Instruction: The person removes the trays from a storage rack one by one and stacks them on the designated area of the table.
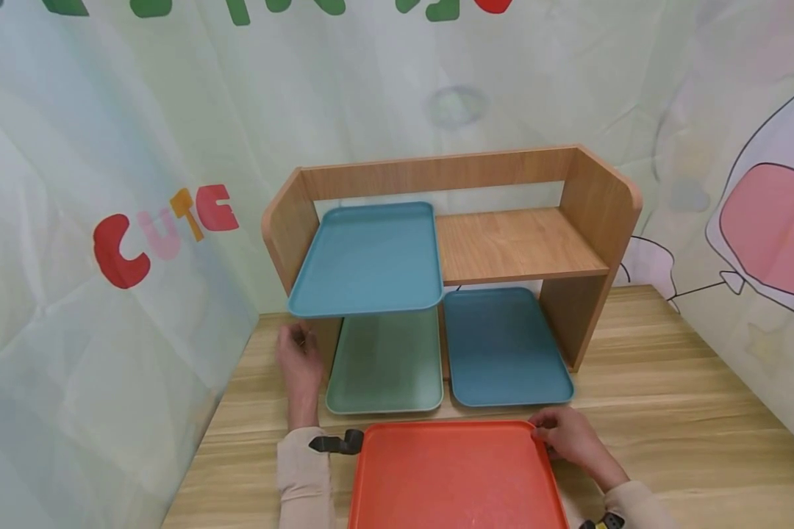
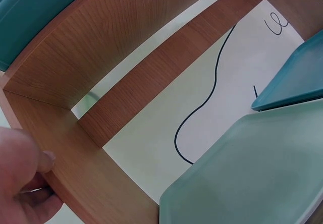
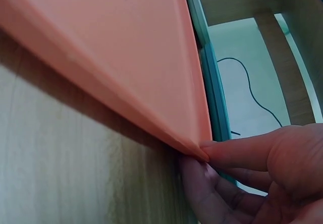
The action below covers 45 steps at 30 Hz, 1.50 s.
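A wooden two-tier desktop shelf (image 1: 523,242) stands on the table. My left hand (image 1: 301,360) is at the front edge of its left side panel (image 2: 96,168); in the left wrist view the thumb and fingers (image 2: 43,209) pinch that edge. My right hand (image 1: 569,441) pinches the far right corner of a red tray (image 1: 459,477), thumb on top and fingers beneath in the right wrist view. The red tray lies in front of the shelf, its near end cut off by the frame.
A light blue tray (image 1: 370,257) rests on the upper left tier, jutting forward. Below it lies a green tray (image 1: 387,360), and a darker blue tray (image 1: 506,345) fills the lower right compartment. A printed cloth (image 1: 172,330) hangs behind and at both sides of the wood-grain table (image 1: 668,411).
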### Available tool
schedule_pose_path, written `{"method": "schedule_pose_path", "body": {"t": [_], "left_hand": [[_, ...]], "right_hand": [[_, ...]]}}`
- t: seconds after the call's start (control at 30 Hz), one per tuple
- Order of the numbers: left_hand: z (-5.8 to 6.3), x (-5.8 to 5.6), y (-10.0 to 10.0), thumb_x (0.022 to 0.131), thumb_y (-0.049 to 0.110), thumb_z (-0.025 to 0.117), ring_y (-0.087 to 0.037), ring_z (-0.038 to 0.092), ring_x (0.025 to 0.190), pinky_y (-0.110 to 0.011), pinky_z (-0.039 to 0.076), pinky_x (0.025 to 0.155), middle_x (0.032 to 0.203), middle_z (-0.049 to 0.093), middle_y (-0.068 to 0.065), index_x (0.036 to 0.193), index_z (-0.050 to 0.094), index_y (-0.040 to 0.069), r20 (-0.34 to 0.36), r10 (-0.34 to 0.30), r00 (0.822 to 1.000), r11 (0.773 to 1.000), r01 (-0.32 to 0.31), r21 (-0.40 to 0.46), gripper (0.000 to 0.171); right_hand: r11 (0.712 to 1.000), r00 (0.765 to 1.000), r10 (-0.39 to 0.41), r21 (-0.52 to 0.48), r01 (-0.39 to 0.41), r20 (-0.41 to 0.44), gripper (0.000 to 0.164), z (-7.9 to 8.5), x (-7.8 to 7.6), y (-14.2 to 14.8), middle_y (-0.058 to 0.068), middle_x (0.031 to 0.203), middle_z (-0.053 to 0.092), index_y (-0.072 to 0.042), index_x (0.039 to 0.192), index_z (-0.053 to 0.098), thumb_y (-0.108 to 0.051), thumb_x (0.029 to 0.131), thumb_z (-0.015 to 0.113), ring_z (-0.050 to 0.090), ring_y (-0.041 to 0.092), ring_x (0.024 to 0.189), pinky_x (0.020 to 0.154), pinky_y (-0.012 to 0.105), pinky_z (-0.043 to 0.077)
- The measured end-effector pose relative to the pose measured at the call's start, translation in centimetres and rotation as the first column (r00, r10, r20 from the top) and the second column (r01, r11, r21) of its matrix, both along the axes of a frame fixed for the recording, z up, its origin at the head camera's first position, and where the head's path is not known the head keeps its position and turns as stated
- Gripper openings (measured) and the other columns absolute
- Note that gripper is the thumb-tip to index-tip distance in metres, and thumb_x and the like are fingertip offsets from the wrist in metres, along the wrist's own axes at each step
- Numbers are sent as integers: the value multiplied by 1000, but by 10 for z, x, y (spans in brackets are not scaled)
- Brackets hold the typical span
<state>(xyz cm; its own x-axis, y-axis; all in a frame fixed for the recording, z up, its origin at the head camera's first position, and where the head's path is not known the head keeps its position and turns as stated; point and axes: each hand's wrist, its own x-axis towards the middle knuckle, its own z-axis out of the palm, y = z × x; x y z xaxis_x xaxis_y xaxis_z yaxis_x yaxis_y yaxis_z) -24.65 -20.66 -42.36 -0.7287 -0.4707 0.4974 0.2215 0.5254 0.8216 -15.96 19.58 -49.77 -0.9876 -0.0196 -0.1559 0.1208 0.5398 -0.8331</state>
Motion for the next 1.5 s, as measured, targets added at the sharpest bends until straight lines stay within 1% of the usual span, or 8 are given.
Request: {"method": "schedule_pose_path", "body": {"t": [0.2, 0.4, 0.53, 0.63, 0.7, 1.03, 1.37, 1.5], "left_hand": [[1, 0, 1, 92, -5, 52, -34, 58, 94, -45, 49, 85, 97, 56, -22, 96, 49, -4, -17, -4, 1000, 1000, 4, -1, 5], [0, 0, 0, 93, -3, 52, -34, 59, 93, -43, 49, 84, 96, 57, -23, 96, 50, -5, -36, -5, 999, 1000, 5, 1, 4], [-1, 0, 1, 92, -4, 52, -34, 58, 91, -44, 49, 83, 95, 57, -23, 94, 49, -2, -38, 4, 999, 1000, -4, -11, 4], [-1, 0, 2, 92, -4, 53, -34, 57, 92, -44, 49, 83, 95, 57, -22, 95, 49, -1, -27, 9, 1000, 1000, -9, -12, 5], [-1, 0, 2, 93, -3, 52, -34, 57, 93, -44, 48, 83, 97, 57, -22, 97, 49, -2, -16, 11, 1000, 1000, -11, -13, 5], [1, 0, 1, 95, -1, 49, -33, 55, 92, -40, 44, 80, 98, 56, -22, 100, 50, -5, 28, 13, 1000, 1000, -12, -24, 6], [3, 2, 1, 95, 0, 49, -32, 54, 93, -40, 43, 80, 99, 56, -21, 98, 51, 0, 52, 9, 999, 1000, -8, -15, 4], [3, 1, 2, 95, -1, 49, -31, 54, 93, -39, 43, 80, 99, 56, -20, 97, 50, 1, 44, 12, 999, 1000, -12, -9, 3]], "right_hand": [[999, 1000, 12, -33, -12, 26, 11, 1, 0, 3, 4, 73, 63, 3, 91, 68, 3, 80, 67, 60, 15, 61, 52, 31, 55], [993, 996, 76, -94, -72, 40, 18, 2, 1, 8, 6, 77, 63, 7, 97, 65, -2, 82, 68, 61, 16, 65, 56, 33, 57], [997, 996, 70, 18, -69, -63, 21, 8, 2, 7, 8, 79, 66, 5, 99, 65, -5, 81, 69, 62, 16, 63, 55, 29, 54], [989, 985, 53, 147, -29, -165, 25, 19, 3, 5, 9, 82, 68, 3, 104, 65, -6, 81, 69, 64, 19, 67, 56, 27, 50], [985, 979, 38, 172, -3, -202, 31, 29, 4, 3, 9, 85, 68, 3, 110, 63, -6, 82, 68, 66, 21, 75, 59, 27, 50], [997, 928, -21, 64, 48, -372, 43, 72, 10, -4, 16, 103, 66, 1, 127, 53, -9, 87, 67, 66, 31, 92, 70, 28, 52], [999, 918, -46, 2, 51, -394, 53, 102, 8, -14, 17, 117, 63, -5, 138, 43, -20, 91, 64, 63, 33, 103, 75, 28, 53], [999, 922, -49, -28, 41, -385, 59, 112, 6, -22, 16, 121, 61, -7, 141, 39, -22, 91, 65, 62, 33, 106, 78, 35, 55]]}}
